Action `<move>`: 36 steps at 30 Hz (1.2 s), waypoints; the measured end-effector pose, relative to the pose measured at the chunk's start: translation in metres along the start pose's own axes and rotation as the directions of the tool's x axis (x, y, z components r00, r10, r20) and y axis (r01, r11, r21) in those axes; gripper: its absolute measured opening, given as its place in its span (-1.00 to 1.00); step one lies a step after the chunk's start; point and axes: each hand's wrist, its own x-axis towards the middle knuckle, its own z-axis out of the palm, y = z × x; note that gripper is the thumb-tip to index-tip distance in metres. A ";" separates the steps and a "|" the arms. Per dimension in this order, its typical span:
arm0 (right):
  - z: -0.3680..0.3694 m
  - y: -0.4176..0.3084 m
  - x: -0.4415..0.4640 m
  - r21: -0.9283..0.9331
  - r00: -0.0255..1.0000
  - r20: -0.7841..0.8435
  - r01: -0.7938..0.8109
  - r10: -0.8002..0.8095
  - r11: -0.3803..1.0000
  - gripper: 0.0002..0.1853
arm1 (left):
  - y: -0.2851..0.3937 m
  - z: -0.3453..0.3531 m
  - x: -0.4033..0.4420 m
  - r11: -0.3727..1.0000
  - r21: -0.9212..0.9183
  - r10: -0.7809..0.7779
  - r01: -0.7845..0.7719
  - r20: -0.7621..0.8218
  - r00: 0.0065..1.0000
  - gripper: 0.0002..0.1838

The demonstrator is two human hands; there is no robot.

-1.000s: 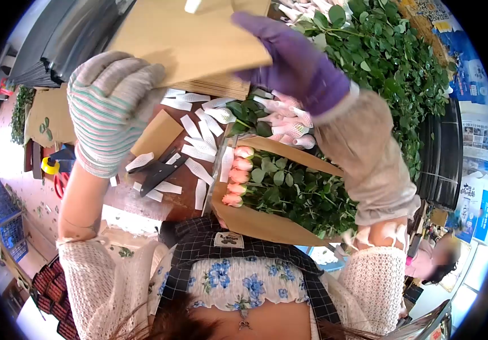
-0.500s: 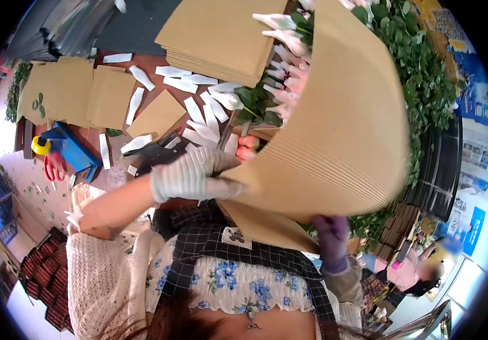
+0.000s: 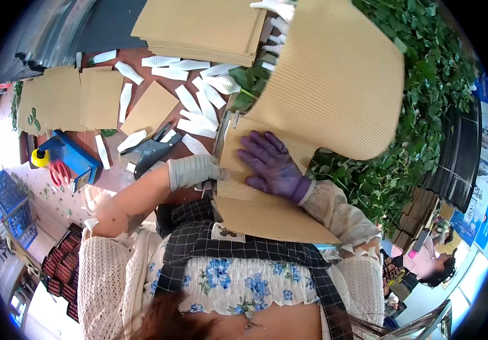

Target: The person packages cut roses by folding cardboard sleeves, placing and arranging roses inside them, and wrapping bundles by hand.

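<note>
At the near side of the bench, the left hand seems to pinch the left edge of the cardboard sheet, fingertips unclear; the right hand lies spread on it. Flattening looks in hand; the next move likely calls for controlling the raised far part, which hides what lies behind.

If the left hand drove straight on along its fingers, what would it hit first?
Probably the right hand, spread on the cardboard. The left hand's fingertips are at that sheet's edge; whether they would pass over or under it is unclear.
</note>
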 end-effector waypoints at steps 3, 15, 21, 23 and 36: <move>-0.002 -0.003 -0.014 -0.049 0.991 -0.120 -0.061 0.055 0.997 -0.34 | 0.011 0.003 -0.008 1.000 0.027 -0.016 0.017 -0.017 1.000 -0.60; -0.007 -0.021 -0.007 0.026 0.980 -0.040 -0.192 0.193 0.981 -0.27 | -0.012 0.004 -0.007 0.960 -0.266 -0.097 0.084 -0.038 0.995 -0.68; 0.013 -0.016 -0.010 -0.008 0.973 0.032 -0.226 0.227 0.974 -0.32 | -0.029 -0.027 -0.039 0.817 0.572 0.509 -0.069 -0.659 0.554 -0.61; 0.019 -0.007 -0.011 -0.020 0.983 -0.016 -0.186 0.185 0.982 -0.32 | -0.023 -0.058 -0.061 0.635 0.722 0.747 0.273 -0.664 0.019 -0.36; 0.010 -0.016 -0.013 -0.149 0.953 -0.178 -0.273 0.246 0.950 -0.18 | 0.013 -0.107 -0.107 0.630 0.598 0.541 0.496 -0.796 0.272 -0.62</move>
